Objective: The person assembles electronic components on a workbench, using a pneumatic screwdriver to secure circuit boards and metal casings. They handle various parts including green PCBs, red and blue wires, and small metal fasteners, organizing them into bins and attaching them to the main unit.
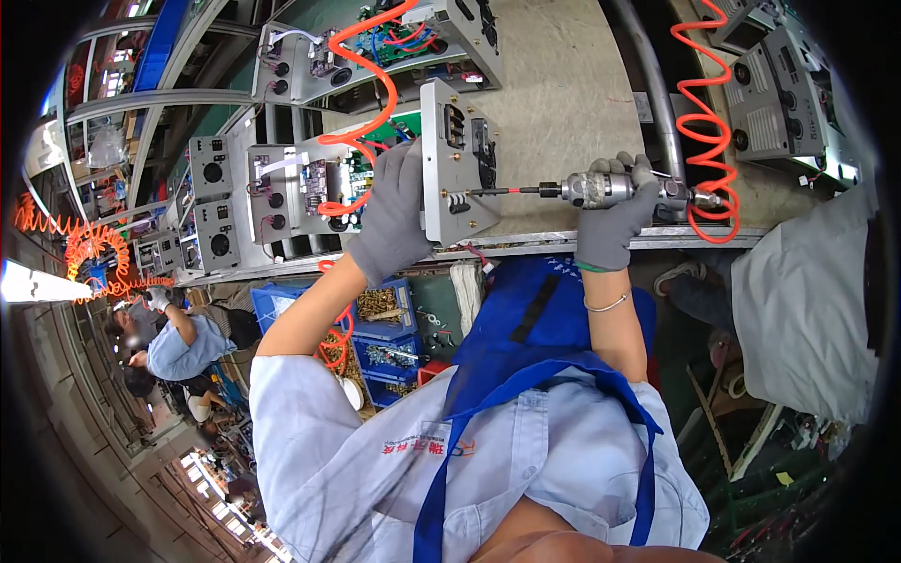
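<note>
My left hand (pixel 392 214), in a grey glove, grips the back of a grey metal chassis (pixel 455 169) that stands on edge on the work surface. A green circuit board (pixel 361 183) shows inside the chassis, behind that hand. My right hand (pixel 610 220), also gloved, is closed around a silver pneumatic screwdriver (pixel 605 190). The tool lies level, and its thin bit (pixel 507 191) touches the chassis's front panel near several small screw holes. A coiled orange air hose (pixel 709 122) runs from the tool's rear end.
More grey chassis (pixel 221 202) stand in a row to the left, and others lie at top (pixel 394 47) and top right (pixel 774 89). Blue bins of small parts (pixel 380 328) sit under the bench edge. A person in grey stands at right (pixel 807 300); other workers sit at left (pixel 183 342).
</note>
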The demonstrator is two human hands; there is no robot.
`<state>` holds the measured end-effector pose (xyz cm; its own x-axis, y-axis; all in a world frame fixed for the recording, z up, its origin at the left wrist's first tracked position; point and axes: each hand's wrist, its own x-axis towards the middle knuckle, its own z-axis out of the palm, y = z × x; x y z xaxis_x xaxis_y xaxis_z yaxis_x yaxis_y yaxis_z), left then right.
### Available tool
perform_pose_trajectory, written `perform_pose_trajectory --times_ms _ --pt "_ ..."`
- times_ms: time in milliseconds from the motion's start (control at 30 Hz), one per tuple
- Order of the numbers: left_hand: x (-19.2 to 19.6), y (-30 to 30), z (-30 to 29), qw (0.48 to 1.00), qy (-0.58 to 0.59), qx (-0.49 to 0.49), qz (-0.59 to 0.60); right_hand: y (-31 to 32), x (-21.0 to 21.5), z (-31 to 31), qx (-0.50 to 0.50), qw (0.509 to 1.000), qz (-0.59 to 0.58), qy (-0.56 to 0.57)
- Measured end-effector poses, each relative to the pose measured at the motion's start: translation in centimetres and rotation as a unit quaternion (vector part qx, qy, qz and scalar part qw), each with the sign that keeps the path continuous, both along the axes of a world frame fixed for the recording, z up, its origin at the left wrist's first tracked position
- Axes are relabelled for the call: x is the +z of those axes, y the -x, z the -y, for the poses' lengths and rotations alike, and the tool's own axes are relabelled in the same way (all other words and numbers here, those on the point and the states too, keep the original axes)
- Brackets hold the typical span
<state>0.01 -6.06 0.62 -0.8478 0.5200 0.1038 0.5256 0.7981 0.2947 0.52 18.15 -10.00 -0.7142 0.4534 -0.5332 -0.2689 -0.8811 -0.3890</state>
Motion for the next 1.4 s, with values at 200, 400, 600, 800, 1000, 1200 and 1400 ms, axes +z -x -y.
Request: perform_pose_trajectory --times_ms 200,400,600,800,1000,1200,1400 --pt "0.0 -0.3 0.9 1.0 -0.006 -0.024 0.015 -0.7 1.2 0.5 0.034 0.998 -0.04 -0.03" --pt "-0.1 -0.3 2.4 1.0 -0.004 0.004 -0.01 0.0 0.5 -3.1 0.077 0.984 -0.157 -0.046" --pt "0.7 -1.1 5.0 0.998 0.041 0.039 0.001 1.5 5.6 -0.4 0.193 0.935 -0.145 -0.259" --pt "3.1 -2.0 9.8 0.959 -0.171 0.222 -0.049 3.6 8.8 5.8 0.444 0.798 -0.168 -0.372" --pt "-0.5 -3.9 14.9 0.936 0.055 0.328 -0.112 3.7 8.0 12.8 0.57 0.673 -0.208 -0.424" --pt "11.5 -10.8 16.6 0.832 0.03 0.429 -0.35 3.3 8.4 15.2 0.539 0.634 -0.265 -0.487" --pt "13.9 -16.4 11.6 0.87 0.056 0.348 -0.345 2.3 6.2 18.9 0.532 0.649 -0.267 -0.474"
